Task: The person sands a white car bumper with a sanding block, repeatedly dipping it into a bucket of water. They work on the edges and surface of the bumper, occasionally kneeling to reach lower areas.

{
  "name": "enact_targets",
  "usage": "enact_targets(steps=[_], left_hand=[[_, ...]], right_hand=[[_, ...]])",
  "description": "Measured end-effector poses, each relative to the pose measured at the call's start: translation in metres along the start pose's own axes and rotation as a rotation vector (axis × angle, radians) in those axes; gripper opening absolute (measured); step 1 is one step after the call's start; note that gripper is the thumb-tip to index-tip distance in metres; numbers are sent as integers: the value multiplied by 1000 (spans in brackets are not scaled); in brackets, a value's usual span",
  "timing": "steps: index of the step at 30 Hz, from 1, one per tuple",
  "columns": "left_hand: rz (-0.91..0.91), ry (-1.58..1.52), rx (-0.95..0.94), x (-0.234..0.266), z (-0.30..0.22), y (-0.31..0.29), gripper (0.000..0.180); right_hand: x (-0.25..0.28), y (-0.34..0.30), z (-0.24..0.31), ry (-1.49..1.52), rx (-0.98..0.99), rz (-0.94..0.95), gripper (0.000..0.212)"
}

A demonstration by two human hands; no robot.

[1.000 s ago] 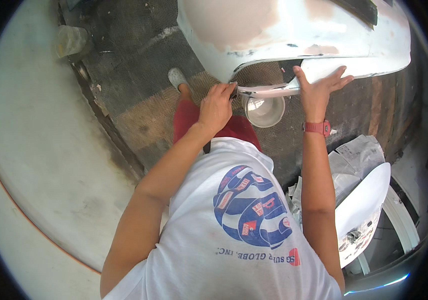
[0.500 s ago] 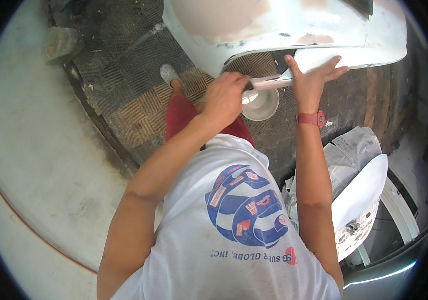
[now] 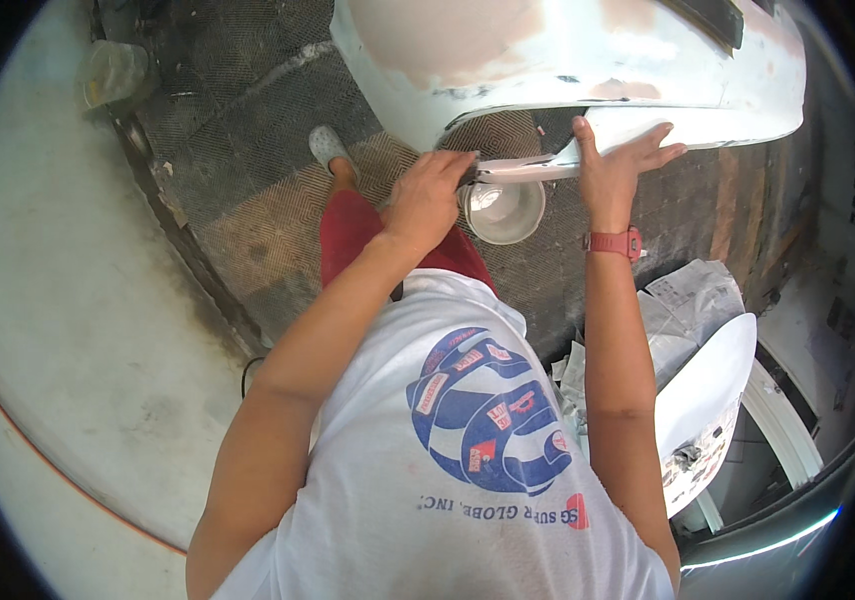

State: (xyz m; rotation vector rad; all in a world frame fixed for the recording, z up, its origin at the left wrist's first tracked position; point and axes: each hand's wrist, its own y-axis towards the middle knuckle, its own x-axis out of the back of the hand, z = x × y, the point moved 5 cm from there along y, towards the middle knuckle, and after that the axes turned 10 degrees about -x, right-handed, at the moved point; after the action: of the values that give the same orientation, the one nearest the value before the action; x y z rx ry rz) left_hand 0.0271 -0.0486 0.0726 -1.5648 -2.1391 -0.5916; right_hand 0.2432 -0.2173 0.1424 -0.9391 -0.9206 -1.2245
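White car panel [image 3: 568,60]: both hands on lower edge.

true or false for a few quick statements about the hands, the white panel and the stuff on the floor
1. The left hand is closed around something small at the lower edge of the white body panel. True.
2. The right hand is clenched in a fist. False: it lies flat with fingers spread against the panel's edge.
3. A red wristwatch sits on the right wrist. True.
4. The round white container rests on top of the panel. False: it sits below the panel's edge, on the dark floor mat.
5. The panel is evenly glossy black. False: it is white with pinkish filler patches.
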Motion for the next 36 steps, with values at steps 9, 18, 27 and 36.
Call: enact_targets(steps=[9, 18, 27, 36], left_hand=[[-160, 68, 113, -25, 9, -26, 61], [-193, 62, 52, -21, -6, -30, 55], [-215, -23, 65, -24, -15, -32, 65], [-290, -11, 61, -40, -5, -34, 79]], right_hand=[[-2, 8, -6, 22, 30, -40, 153], [-5, 7, -13, 19, 87, -86, 149], [-5, 9, -15, 34, 60, -57, 151], [-8, 15, -20, -32, 71, -62, 151]])
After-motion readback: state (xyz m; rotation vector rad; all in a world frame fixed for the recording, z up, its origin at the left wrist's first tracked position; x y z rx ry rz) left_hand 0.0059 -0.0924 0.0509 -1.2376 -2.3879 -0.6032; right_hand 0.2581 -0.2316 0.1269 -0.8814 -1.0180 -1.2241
